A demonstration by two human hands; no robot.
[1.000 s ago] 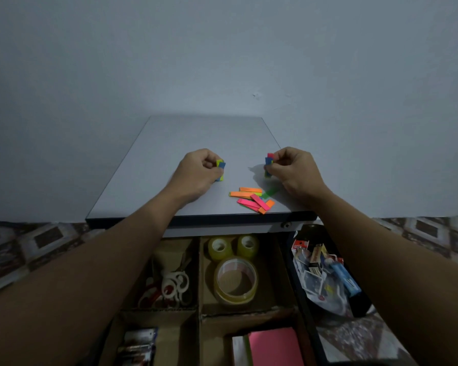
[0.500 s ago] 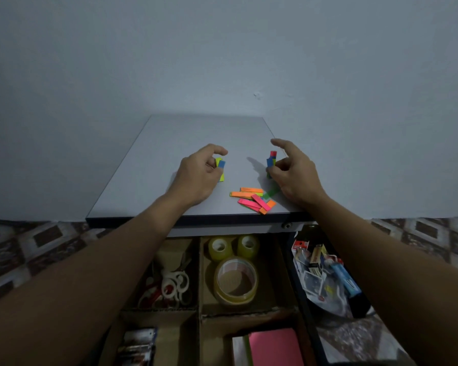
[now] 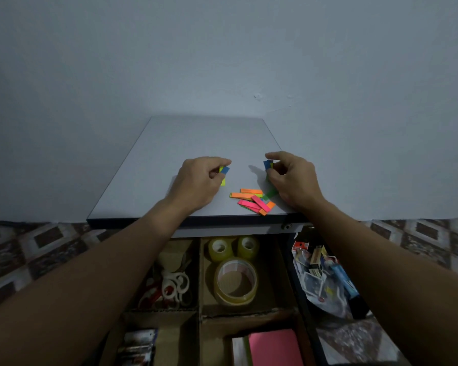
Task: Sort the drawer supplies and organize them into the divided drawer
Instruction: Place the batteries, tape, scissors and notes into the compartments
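A grey cabinet top (image 3: pixel 196 138), smooth and matte, carries a loose pile of sticky flags (image 3: pixel 250 199). These are thin paper strips in neon orange, pink and green, lying crossed near its front edge.

Left of the pile, the left hand (image 3: pixel 196 180) rests on the surface with fingers curled, pinching a small stack of blue and yellow flags (image 3: pixel 224 171) held upright. Right of the pile, the right hand (image 3: pixel 292 178) pinches a blue-fronted stack of flags (image 3: pixel 268 165) between thumb and curled fingers, with the forefinger raised above it.

Both forearms reach in from below the pile and cover parts of the open divided drawer (image 3: pixel 199 273), whose compartments are walled with brown cardboard. Below the pile sit a pair of small tape rolls (image 3: pixel 218 249) and one large clear tape roll (image 3: pixel 236 282). Lower left are white- and red-handled scissors (image 3: pixel 173 285). Further down are batteries (image 3: pixel 139 344) and a pink sticky note pad (image 3: pixel 274 347). Lower right of the pile, a clear plastic bag (image 3: pixel 323 276) of mixed supplies lies beyond the drawer's dark side wall.
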